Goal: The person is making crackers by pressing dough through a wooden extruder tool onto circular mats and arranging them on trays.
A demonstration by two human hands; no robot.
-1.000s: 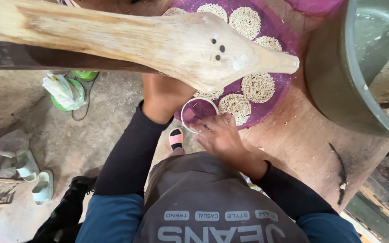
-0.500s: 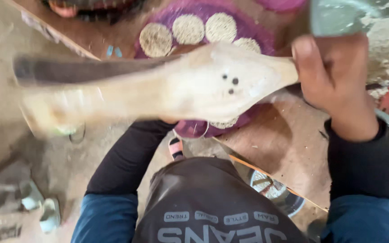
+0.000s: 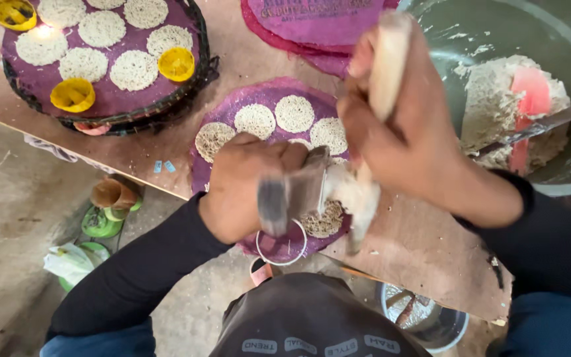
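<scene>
The left hand (image 3: 245, 188) has its grip clamped around the lower end of a pale, worn wooden noodle press (image 3: 338, 185), blurred here, while the right hand (image 3: 407, 139) has its grip clamped around the press's upper wooden handle (image 3: 390, 63), which points up and away. The press hangs just above a round purple woven mat (image 3: 232, 109) that lies on the brown wooden counter (image 3: 232, 53) and carries several small round nests of pale noodles (image 3: 254, 120). A thin metal ring (image 3: 281, 246) sits at the mat's near edge, under the press. To the right stands a large grey metal bowl (image 3: 497, 30) holding a mound of pale dough (image 3: 493, 109). At upper left a dark basket (image 3: 196, 66) holds another purple mat with nests and yellow cups (image 3: 72, 94). Judging from this, the press could swing off line and drop noodles across finished nests, or knock the ring off the counter's edge.
</scene>
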